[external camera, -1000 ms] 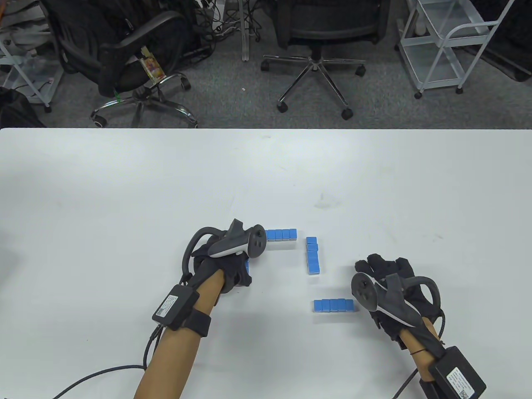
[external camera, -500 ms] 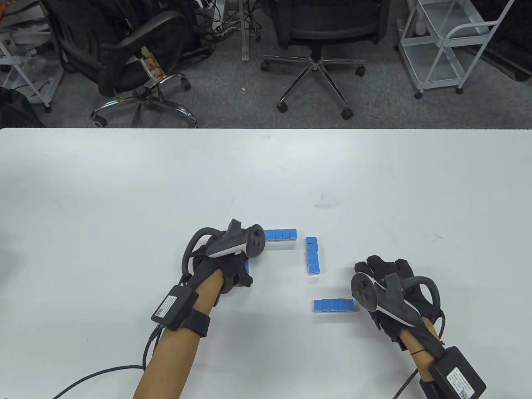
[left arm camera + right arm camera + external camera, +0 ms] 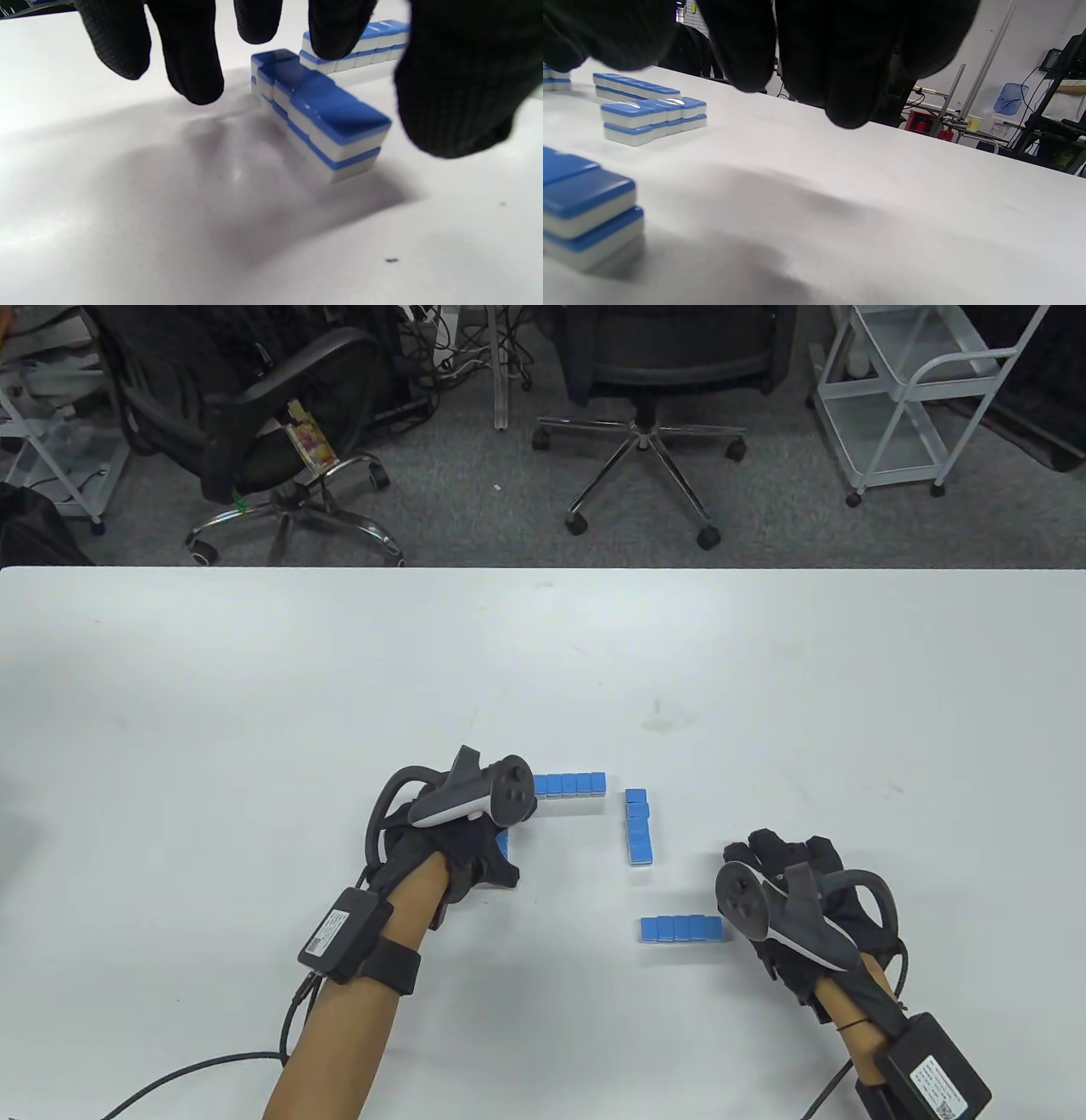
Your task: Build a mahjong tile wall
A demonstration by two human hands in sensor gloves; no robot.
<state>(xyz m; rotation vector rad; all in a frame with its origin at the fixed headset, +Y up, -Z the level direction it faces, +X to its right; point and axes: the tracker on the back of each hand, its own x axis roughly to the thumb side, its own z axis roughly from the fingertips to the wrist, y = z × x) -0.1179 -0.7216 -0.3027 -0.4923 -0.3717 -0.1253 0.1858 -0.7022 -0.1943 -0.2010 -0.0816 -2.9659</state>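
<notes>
Four two-high rows of blue-backed tiles sit on the white table (image 3: 254,687): far row (image 3: 575,785), right row (image 3: 639,827), near row (image 3: 681,928), left row (image 3: 316,114) under my left hand (image 3: 454,848). Wrist-box labels are too small to read. Left fingers (image 3: 195,63) hang spread above that row without touching; hand loose, holding nothing. Right hand (image 3: 797,891) rests just right of the near row, fingers relaxed, empty. Since the earlier frame, my left hand has lifted and drifted slightly left; tiles unchanged.
</notes>
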